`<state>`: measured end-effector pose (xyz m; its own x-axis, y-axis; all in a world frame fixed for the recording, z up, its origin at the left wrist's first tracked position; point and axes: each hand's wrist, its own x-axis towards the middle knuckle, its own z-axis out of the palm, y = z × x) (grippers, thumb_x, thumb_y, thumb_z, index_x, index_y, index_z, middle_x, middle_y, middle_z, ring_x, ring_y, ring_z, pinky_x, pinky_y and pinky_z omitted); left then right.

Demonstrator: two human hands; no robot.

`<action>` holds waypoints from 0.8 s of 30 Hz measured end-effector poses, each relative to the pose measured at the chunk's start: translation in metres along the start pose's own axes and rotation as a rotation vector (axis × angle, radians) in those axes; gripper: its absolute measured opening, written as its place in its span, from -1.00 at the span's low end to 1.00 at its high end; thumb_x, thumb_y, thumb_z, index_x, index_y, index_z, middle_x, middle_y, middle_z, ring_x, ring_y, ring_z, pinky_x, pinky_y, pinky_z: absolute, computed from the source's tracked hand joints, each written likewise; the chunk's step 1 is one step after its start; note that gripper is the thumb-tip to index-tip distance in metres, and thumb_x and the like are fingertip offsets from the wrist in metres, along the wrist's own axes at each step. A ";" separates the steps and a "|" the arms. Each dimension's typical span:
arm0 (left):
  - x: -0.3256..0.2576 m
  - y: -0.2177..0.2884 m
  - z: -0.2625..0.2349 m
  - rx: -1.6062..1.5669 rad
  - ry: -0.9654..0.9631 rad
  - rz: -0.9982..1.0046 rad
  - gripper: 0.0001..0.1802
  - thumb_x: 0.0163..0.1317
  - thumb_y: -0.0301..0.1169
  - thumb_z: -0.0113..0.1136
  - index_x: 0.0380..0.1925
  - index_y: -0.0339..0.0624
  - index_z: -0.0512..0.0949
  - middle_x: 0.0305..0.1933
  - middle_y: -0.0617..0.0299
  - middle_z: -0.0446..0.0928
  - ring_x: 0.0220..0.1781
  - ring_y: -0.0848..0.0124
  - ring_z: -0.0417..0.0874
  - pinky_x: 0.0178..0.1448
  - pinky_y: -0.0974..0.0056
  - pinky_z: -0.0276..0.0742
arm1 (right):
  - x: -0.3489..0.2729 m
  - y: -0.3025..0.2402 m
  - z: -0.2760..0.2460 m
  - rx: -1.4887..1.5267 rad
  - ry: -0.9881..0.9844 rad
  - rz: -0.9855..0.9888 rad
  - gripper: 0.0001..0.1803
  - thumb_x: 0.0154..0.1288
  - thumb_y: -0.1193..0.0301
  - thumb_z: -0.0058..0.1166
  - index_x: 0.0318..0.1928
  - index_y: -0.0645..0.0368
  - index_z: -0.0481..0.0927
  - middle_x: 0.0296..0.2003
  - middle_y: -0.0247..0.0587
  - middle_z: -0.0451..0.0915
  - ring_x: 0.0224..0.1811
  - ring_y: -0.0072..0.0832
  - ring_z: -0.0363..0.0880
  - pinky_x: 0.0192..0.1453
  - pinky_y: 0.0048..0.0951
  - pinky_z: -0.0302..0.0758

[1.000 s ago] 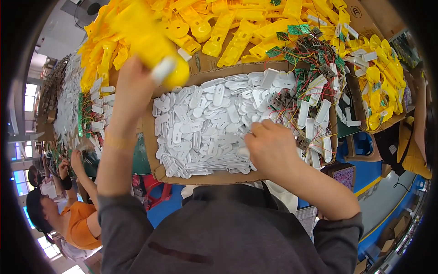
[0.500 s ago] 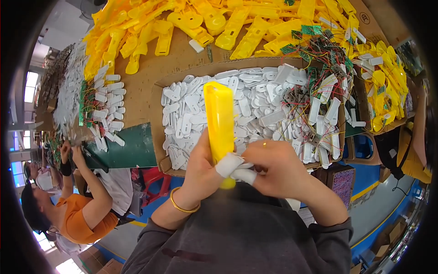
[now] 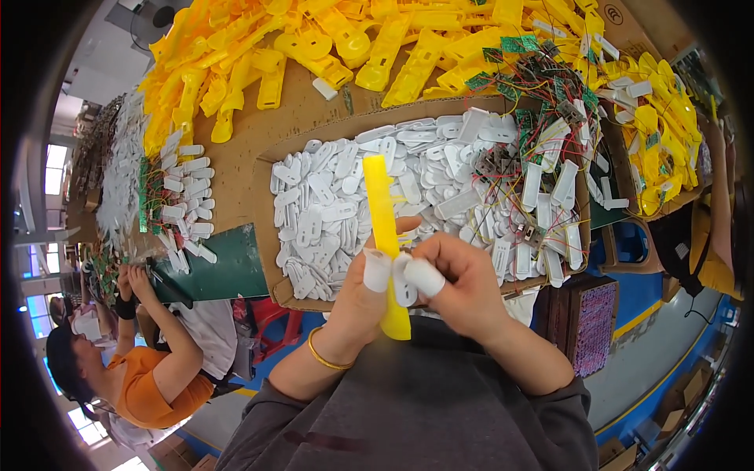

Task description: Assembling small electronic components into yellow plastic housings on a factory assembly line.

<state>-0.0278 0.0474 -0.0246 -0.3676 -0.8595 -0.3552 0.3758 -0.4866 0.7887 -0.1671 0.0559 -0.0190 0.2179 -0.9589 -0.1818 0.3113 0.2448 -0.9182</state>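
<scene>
Upright in front of my chest, a long yellow plastic shell (image 3: 382,212) shows its narrow side. My left hand (image 3: 351,315) is closed round its lower half, the thumb wrapped in white tape. A small white oblong plastic piece (image 3: 404,289) with a slot lies against the shell's side. My right hand (image 3: 469,286) pinches that piece with a white-taped thumb and bent fingers. Just beyond both hands is an open cardboard box (image 3: 272,188), filled with similar white pieces (image 3: 334,184).
Yellow shells (image 3: 345,47) are heaped at the back. Green circuit boards (image 3: 518,45) with red wires and switches lie over the box's right side. More yellow parts (image 3: 660,133) fill a box at right. A co-worker in orange (image 3: 161,369) works at the left beside a green mat (image 3: 228,267).
The yellow shell has turned from its broad face to its narrow side. My right hand's thumb now presses the white piece upright against it. The co-worker's hands have shifted slightly.
</scene>
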 end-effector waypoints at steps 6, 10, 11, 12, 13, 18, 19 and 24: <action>-0.015 0.007 -0.008 0.227 -0.058 -0.007 -0.18 -0.01 -0.39 0.37 0.23 -0.19 0.14 -0.15 0.26 0.44 -0.20 0.52 0.48 -0.10 0.41 0.42 | 0.005 -0.013 -0.016 -0.309 -0.155 -0.035 -0.88 0.21 0.46 0.09 -0.37 0.28 0.52 -0.54 -0.36 0.54 -0.50 -0.72 0.47 -0.43 -0.63 0.41; -0.030 0.017 -0.005 0.519 -0.122 0.158 -0.15 -0.24 -0.53 0.39 0.13 -0.29 0.19 -0.44 0.36 0.37 -0.43 0.64 0.38 -0.37 0.52 0.32 | 0.037 -0.060 -0.054 -0.880 0.019 -0.250 -0.87 -0.02 0.54 0.18 -0.36 0.22 0.61 -0.50 -0.20 0.58 -0.45 -0.53 0.56 -0.35 -0.54 0.45; -0.028 0.019 -0.001 0.454 0.011 0.115 -0.28 -0.21 -0.57 0.31 0.05 -0.28 0.24 -0.49 0.39 0.31 -0.47 0.66 0.32 -0.40 0.53 0.27 | 0.053 -0.060 -0.073 -0.985 0.223 -0.544 -0.89 0.03 0.56 0.15 -0.35 0.25 0.60 -0.46 -0.18 0.59 -0.41 -0.50 0.57 -0.32 -0.53 0.46; -0.023 0.019 -0.002 0.453 -0.003 0.132 -0.28 -0.21 -0.57 0.31 0.05 -0.28 0.24 -0.49 0.39 0.31 -0.47 0.66 0.32 -0.40 0.53 0.27 | 0.066 -0.072 -0.082 -0.991 0.298 -0.561 -0.88 0.08 0.57 0.11 -0.31 0.26 0.59 -0.43 -0.17 0.59 -0.38 -0.46 0.57 -0.28 -0.54 0.46; -0.020 0.021 -0.003 0.373 0.099 0.090 -0.31 -0.20 -0.59 0.29 0.03 -0.27 0.25 -0.49 0.39 0.31 -0.47 0.65 0.33 -0.39 0.53 0.27 | 0.078 -0.084 -0.094 -1.062 0.337 -0.617 -0.87 0.11 0.55 0.11 -0.28 0.26 0.58 -0.42 -0.19 0.58 -0.41 -0.47 0.56 -0.29 -0.55 0.45; -0.026 0.020 -0.004 0.380 0.073 0.093 -0.36 -0.20 -0.61 0.26 -0.01 -0.20 0.29 -0.46 0.39 0.33 -0.45 0.64 0.34 -0.36 0.53 0.28 | 0.125 -0.118 -0.100 -1.469 0.353 -0.790 -0.78 -0.01 0.59 0.06 -0.28 0.17 0.60 -0.39 -0.22 0.59 -0.26 -0.26 0.53 -0.17 -0.32 0.45; -0.026 0.019 -0.001 0.400 0.058 0.081 -0.36 -0.20 -0.60 0.29 -0.01 -0.18 0.30 -0.44 0.40 0.33 -0.43 0.64 0.33 -0.33 0.53 0.28 | 0.135 -0.118 -0.102 -1.509 0.337 -0.758 -0.76 -0.04 0.58 0.06 -0.28 0.14 0.62 -0.37 -0.22 0.59 -0.21 -0.22 0.51 -0.14 -0.27 0.44; -0.034 0.022 0.005 0.392 0.047 0.056 -0.35 -0.20 -0.57 0.33 -0.02 -0.16 0.31 -0.44 0.40 0.33 -0.41 0.65 0.33 -0.31 0.53 0.27 | 0.177 -0.102 -0.094 -2.111 -0.014 -0.353 -0.80 -0.03 0.49 0.08 -0.33 0.03 0.65 -0.34 -0.25 0.59 -0.10 -0.27 0.46 -0.12 -0.28 0.43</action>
<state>-0.0115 0.0669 0.0075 -0.3132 -0.8935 -0.3219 0.0376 -0.3503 0.9359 -0.2475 -0.1527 0.0097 0.4051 -0.9136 0.0345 -0.9023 -0.3934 0.1762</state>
